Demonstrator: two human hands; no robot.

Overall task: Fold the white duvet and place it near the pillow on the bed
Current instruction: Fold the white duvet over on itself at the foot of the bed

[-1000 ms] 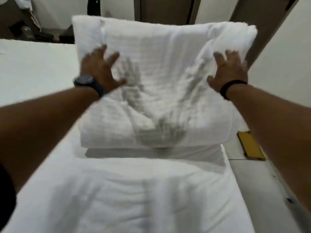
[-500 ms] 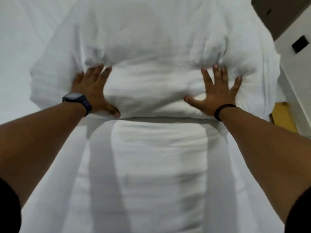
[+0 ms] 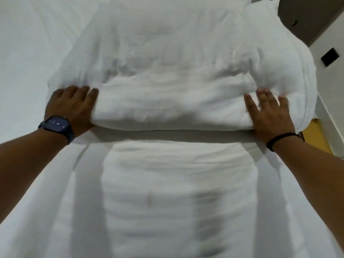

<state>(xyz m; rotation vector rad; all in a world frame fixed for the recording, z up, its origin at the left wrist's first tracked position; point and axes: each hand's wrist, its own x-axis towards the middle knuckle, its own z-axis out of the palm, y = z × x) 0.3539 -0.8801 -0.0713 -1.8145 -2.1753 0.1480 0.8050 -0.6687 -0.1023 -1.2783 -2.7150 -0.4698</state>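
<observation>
The white duvet (image 3: 173, 108) lies folded into a thick bundle across the bed (image 3: 167, 202), its near fold facing me. My left hand (image 3: 71, 107), with a dark watch on the wrist, rests against the bundle's left end, fingers on top and thumb hidden at the fold's edge. My right hand (image 3: 270, 112), with a black band on the wrist, presses flat on the right end, fingers spread. A plump white pillow (image 3: 290, 71) with a piped seam bulges out at the right, partly under the duvet.
White sheet covers the bed on the left (image 3: 28, 62) and in front of me. Off the bed's right edge are a yellow object on the floor (image 3: 316, 135), a pale wall with a dark switch plate (image 3: 329, 57), and a brown door (image 3: 307, 15).
The duvet was dropped from upright in front of me onto the bed. My hands then slid apart from its top face to its two ends, and the view came closer.
</observation>
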